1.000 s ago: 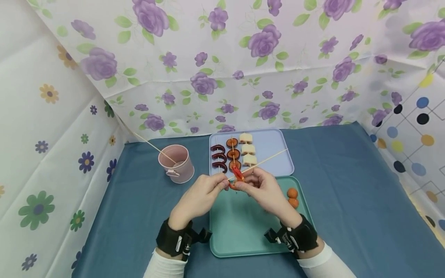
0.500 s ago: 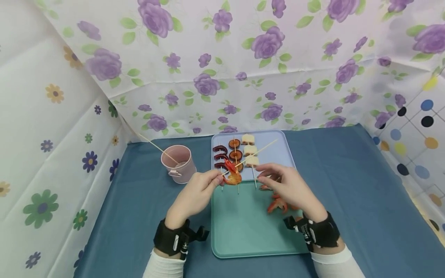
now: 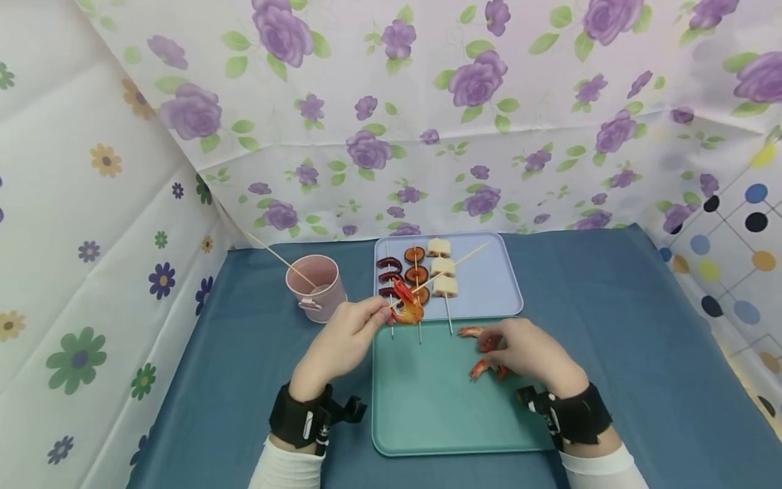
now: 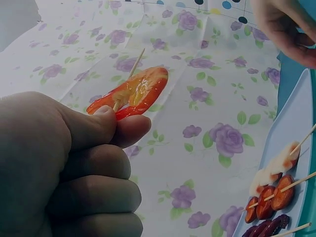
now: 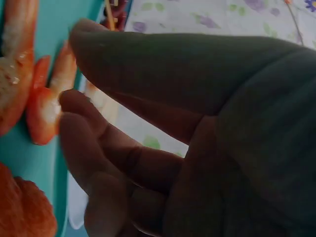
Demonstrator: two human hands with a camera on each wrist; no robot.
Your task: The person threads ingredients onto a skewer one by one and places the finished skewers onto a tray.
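Observation:
My left hand [image 3: 342,343] pinches a bamboo skewer [image 3: 467,255] near its lower end, between thumb and forefinger. A curled red-orange shrimp [image 4: 143,91] is threaded on that skewer, right beside the fingertips. My right hand [image 3: 531,348] hovers over the right side of the green tray [image 3: 427,414], above loose shrimps [image 3: 479,369]. In the right wrist view its thumb and fingers stand apart with nothing between them, close to a shrimp [image 5: 44,116]. Part of the shrimps is hidden under this hand in the head view.
Behind the green tray lies a pale blue tray [image 3: 482,278] with finished-looking skewers of dark curled pieces [image 3: 389,277], mushroom slices [image 3: 417,274] and whitish pieces [image 3: 442,267]. A pink bucket [image 3: 318,292] holding a skewer stands at left. An orange lumpy piece [image 5: 27,207] lies near the right hand.
The right hand has let go of the shrimp on the skewer and moved right and down to the shrimps on the green tray. The left hand keeps holding the skewer, shifted slightly left.

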